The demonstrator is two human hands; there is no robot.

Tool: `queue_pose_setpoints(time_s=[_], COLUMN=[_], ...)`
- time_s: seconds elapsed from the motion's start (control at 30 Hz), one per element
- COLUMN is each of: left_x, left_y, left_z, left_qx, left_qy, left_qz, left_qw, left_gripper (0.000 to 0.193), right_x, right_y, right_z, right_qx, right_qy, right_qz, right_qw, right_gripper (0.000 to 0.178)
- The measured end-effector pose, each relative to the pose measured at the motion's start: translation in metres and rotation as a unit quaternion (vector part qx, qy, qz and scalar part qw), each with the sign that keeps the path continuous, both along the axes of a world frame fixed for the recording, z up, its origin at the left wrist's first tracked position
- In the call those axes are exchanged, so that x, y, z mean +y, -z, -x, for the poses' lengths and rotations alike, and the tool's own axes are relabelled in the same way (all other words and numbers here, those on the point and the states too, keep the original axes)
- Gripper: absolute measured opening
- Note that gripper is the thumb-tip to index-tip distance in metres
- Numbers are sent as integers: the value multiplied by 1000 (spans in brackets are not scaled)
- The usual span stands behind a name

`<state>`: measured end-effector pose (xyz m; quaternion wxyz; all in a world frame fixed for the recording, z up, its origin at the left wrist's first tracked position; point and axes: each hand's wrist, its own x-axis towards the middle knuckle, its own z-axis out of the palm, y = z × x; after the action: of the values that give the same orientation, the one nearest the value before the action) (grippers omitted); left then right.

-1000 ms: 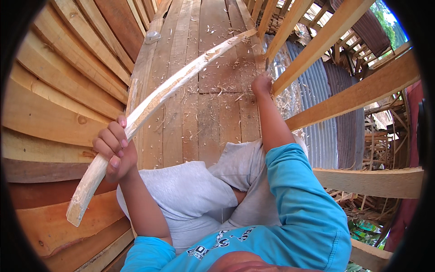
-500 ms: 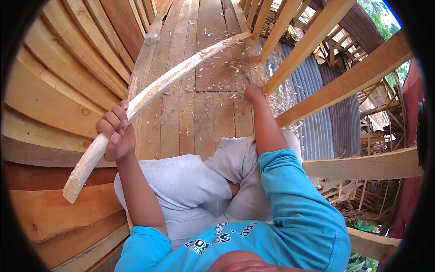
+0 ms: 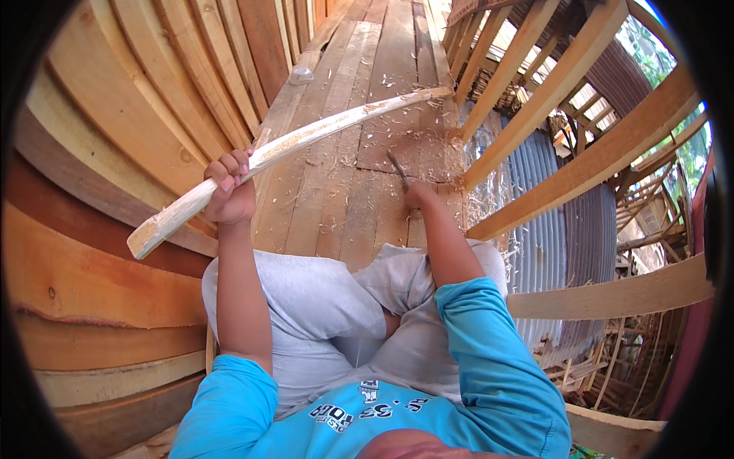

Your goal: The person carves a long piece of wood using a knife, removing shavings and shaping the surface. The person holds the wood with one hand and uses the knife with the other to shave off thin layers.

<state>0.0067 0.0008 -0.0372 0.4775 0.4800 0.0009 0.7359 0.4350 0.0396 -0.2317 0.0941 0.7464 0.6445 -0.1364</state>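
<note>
My left hand (image 3: 231,188) is closed round a long, pale wooden pole (image 3: 306,136), stripped of bark and slightly bent. The pole slants up over the floor from a blunt near end at the left to a far end by the right-hand slats. My right hand (image 3: 417,194) is low over the boards, closed on a knife (image 3: 397,167). Its dark, narrow blade points forward and a little left, apart from the pole. The handle is hidden in my fist.
Wood shavings (image 3: 391,122) litter the plank floor (image 3: 336,176). A board wall (image 3: 107,138) rises close on the left, and spaced wooden slats (image 3: 566,176) line the right. Beyond them is corrugated metal roofing (image 3: 535,191). A small clear plastic item (image 3: 300,75) lies ahead by the wall.
The pole's near end has risen with my left hand, so it lies flatter across the view. My right hand has come back toward me and left, showing the knife blade more plainly.
</note>
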Motion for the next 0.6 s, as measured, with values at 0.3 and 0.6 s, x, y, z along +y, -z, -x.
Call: queue_pose_setpoints(time_s=[0.3, 0.6], left_x=[-13, -2], left_y=[7, 8], left_z=[42, 29], left_qx=[5, -14], left_qy=[-38, -14], left_qz=[14, -7], left_qw=[999, 1000], left_gripper=[22, 20], right_x=[-131, -300], right_y=[-360, -468], right_z=[81, 106], right_qx=[546, 395], right_qy=[-153, -475], right_qz=[-555, -614], right_qw=[608, 492], right_gripper=[19, 22])
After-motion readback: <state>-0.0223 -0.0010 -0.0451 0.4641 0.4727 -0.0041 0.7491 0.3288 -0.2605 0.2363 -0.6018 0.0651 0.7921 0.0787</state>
